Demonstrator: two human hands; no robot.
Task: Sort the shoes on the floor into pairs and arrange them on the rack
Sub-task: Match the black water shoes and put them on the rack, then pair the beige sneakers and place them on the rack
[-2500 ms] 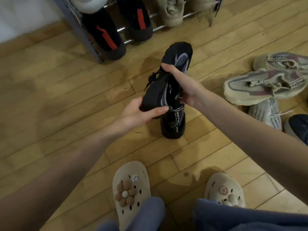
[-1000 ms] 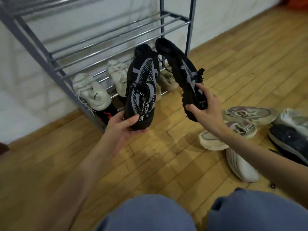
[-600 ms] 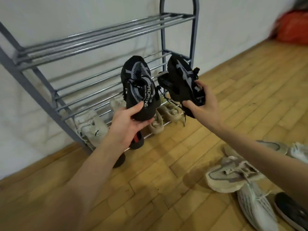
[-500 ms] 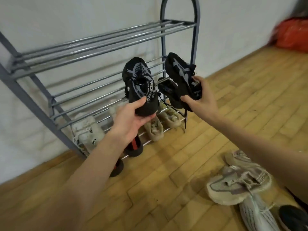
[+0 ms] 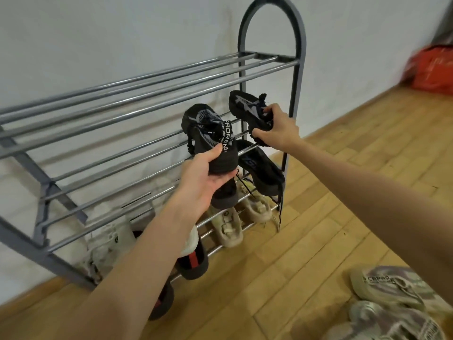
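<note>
We had the rack (image 5: 147, 99) against the white wall (image 5: 110, 33), a grey frame with metal-bar shelves. Top shelf bare. On the middle shelf, at its right end, a dark shoe (image 5: 261, 171) already lay with its heel hanging over the front bar and a lace dangling. Down on the bottom shelf: two beige shoes (image 5: 241, 218) side by side, a black shoe with a red stripe (image 5: 192, 262), and a white shoe (image 5: 107, 244) further left.

Our left hand (image 5: 203, 177) gripped a black knit shoe (image 5: 210, 136) by the heel, toe up, white lettering on its collar, right in front of the middle shelf. Our right hand (image 5: 277, 130) clutched its mate (image 5: 250, 112) from above, toe pointing left, just beside the rack's arched end post. Both shoes off the bars, as far as we could tell.

On the wood floor (image 5: 318, 217), lower right, grey sneakers (image 5: 389, 303) lay well apart from the rack. Something red (image 5: 434, 69), blurred, sat by the far wall.
</note>
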